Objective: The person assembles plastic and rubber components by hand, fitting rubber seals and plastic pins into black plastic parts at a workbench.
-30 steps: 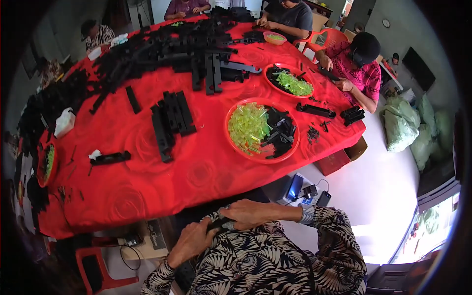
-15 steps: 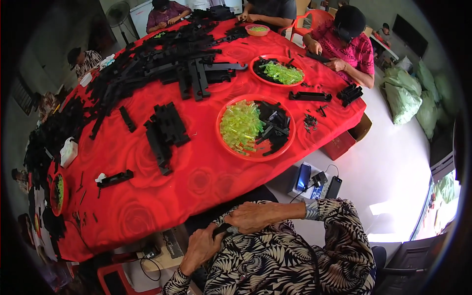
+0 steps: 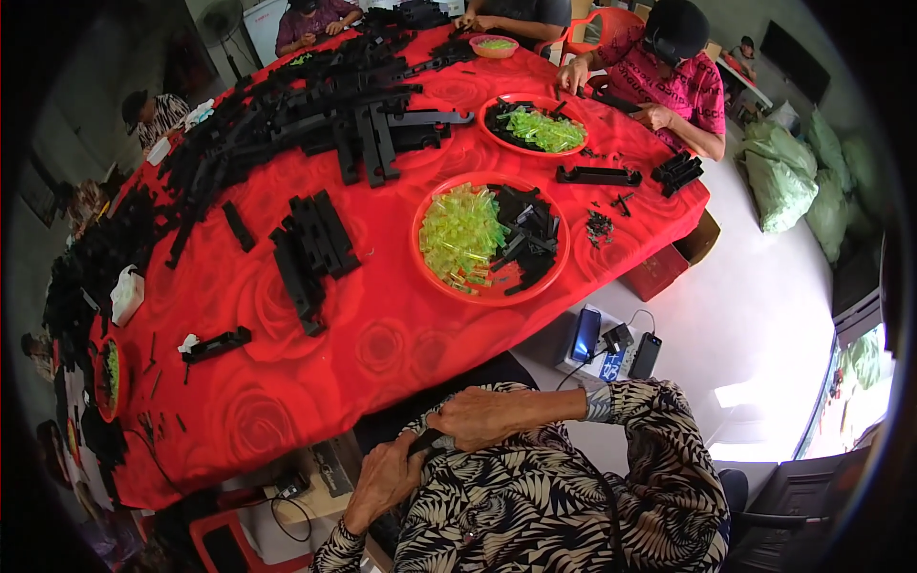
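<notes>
Close to my body, beyond the near edge of the table, my left hand is closed around a dark, narrow black piece. My right hand is closed over the other end of it, so only a short stretch shows between the two hands. On the table ahead lies a round red tray, with clear yellow-green plastic pieces in its left part and small black strips in its right part. Left of the tray, several long black plastic bars lie side by side.
A large heap of black bars covers the far and left table. Another red tray stands farther back. Across the right corner a person in pink holds a black bar. Phones lie on a box beside the table; green sacks stand right.
The view has shifted slightly, and the table things sit a little higher and farther left. My hands keep the same hold. The pink-clad person's hand has moved along their black bar.
</notes>
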Demonstrator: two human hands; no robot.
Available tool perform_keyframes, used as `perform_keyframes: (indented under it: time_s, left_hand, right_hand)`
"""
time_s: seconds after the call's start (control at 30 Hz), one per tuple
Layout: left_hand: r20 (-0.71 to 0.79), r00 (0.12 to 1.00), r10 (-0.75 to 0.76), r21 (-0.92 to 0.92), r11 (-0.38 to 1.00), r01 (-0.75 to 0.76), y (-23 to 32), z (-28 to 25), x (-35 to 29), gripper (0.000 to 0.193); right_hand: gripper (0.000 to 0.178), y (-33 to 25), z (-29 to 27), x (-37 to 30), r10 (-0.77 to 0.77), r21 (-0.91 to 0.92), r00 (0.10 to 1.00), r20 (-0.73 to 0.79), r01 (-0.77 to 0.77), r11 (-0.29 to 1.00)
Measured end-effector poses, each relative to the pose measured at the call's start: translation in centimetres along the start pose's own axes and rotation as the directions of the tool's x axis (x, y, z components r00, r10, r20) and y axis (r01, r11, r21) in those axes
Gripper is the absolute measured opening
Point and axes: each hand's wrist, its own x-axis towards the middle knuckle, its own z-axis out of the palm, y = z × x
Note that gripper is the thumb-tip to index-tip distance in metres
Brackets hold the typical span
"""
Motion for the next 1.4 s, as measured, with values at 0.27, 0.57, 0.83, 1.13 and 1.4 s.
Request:
perform_keyframes:
  time_s: [0.27,0.57,0.83,1.13,1.4]
  left_hand:
    - [-0.035,0.999,0.024,0.0,1.0,-0.024,-0.4,0.5,0.2,0.024]
    - [-0.01,1.0,0.03,0.074,0.997,-0.029,-0.5,0.1,0.1,0.023]
    - [0.085,0.988,0.127,0.04,0.991,-0.13,-0.5,-0.5,0.5,0.028]
    - [-0.031,0.995,0.098,0.128,0.987,-0.094,-0.3,0.5,0.3,0.023]
    - [-0.054,0.997,0.061,0.172,0.984,-0.051,-0.9,1.6,0.8,0.024]
  right_hand:
    - [0.028,0.5,0.4,0.0,-0.006,0.03,0.997,-0.074,0.008,1.0]
    - [0.029,0.4,0.8,-0.3,-0.044,0.007,0.994,-0.102,0.045,0.999]
    - [0.025,-0.4,1.0,-0.6,-0.066,-0.064,0.984,-0.163,0.056,0.996]
    - [0.022,0.3,2.0,-0.4,-0.1,-0.114,0.989,-0.106,0.088,0.99]
    - [0.021,0.7,3.1,-0.2,-0.155,-0.202,0.939,-0.308,0.095,0.975]
